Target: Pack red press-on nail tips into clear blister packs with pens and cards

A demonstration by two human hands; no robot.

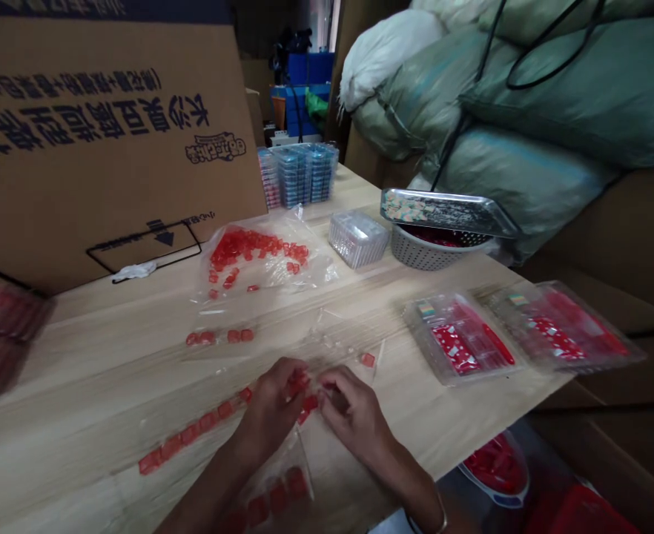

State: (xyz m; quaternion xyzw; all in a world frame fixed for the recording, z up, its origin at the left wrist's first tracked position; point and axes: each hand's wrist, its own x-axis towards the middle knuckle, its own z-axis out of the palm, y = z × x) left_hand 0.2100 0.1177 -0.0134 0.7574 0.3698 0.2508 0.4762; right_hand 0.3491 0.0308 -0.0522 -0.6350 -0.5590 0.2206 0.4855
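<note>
My left hand [271, 404] is pinched around a small translucent red piece, partly hidden by the fingers. My right hand [354, 415] is curled close beside it, thumb and forefinger together; whatever lies between those fingertips is too blurred to name. Just below the fingertips, between both hands, shows another red square piece [308, 408]. A row of red squares [187, 432] runs along a clear sheet to the left. More dark red squares [276, 495] lie under my left forearm. One lone red piece [368, 360] rests beyond my right hand, beside clear plastic.
Loose red pieces [238, 248] are heaped on a clear bag farther back. Clear lidded boxes [460, 337] with red contents sit at the right edge. A grey basket [427, 252] carries a metal tray [449, 210]. A large carton [110, 163] stands at left; stuffed sacks [572, 89] are behind.
</note>
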